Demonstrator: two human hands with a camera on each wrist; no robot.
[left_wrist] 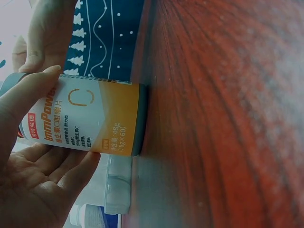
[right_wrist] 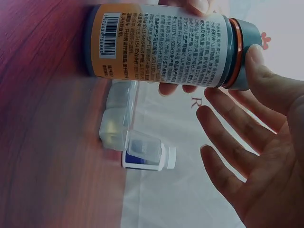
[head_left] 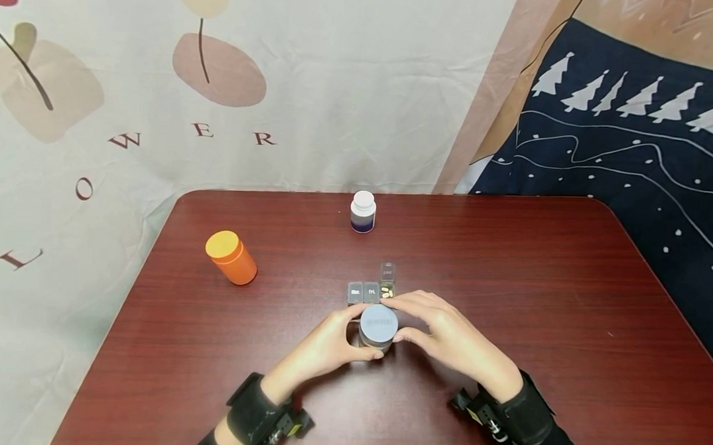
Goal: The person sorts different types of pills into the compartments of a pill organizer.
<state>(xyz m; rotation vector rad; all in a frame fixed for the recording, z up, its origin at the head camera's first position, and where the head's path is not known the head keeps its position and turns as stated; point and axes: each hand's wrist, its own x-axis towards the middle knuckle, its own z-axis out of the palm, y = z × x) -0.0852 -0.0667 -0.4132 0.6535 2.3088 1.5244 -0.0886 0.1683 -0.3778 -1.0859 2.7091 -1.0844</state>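
Observation:
A vitamin C tablet bottle (left_wrist: 85,116) with a white and orange label stands upright near the middle of the table, its grey cap (head_left: 378,324) on top. My left hand (head_left: 329,344) grips the bottle's body, thumb on the near side and fingers on the far side. On the cap, the thumb and index finger of my right hand (head_left: 447,333) pinch opposite sides; its other fingers spread loosely. Just behind the bottle lies a clear pill organizer (head_left: 363,292). Its right-end lid (head_left: 388,272) is up, showing yellowish pills (head_left: 386,293) inside. The bottle partly hides the organizer.
An orange bottle (head_left: 238,265) with a yellow-orange cap stands at the left of the reddish-brown table (head_left: 539,290). A white bottle (head_left: 363,213) with a dark blue base band stands near the back edge. Printed cloths (head_left: 350,83) hang behind the table.

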